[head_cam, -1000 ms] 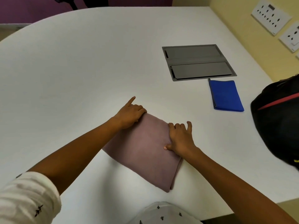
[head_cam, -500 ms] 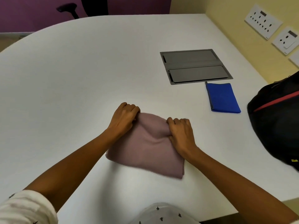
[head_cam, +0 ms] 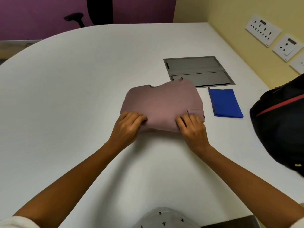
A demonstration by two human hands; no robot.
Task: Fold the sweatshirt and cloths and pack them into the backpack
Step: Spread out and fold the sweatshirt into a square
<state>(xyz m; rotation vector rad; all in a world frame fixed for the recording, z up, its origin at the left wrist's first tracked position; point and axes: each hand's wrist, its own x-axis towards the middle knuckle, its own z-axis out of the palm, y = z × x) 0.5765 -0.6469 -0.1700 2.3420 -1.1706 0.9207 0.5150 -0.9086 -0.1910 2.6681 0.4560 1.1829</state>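
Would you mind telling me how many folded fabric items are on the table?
2. The mauve sweatshirt sits mid-table, gripped by the left hand and right hand; the blue cloth lies to its right. Others may be inside the backpack.

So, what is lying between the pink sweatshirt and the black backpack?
Head view: the folded blue cloth lies between the sweatshirt and the backpack, touching neither.

To the left of the folded mauve garment (head_cam: 162, 106) the white tabletop (head_cam: 65, 104) lies wide and bare, and so does the near strip towards the person. To the right, the folded blue cloth (head_cam: 225, 102) lies between the garment and the black backpack (head_cam: 279, 125), with a bare lane on its near side. The grey panel (head_cam: 197, 69) sits flush behind them. The yellow wall (head_cam: 230, 38) closes off the right.
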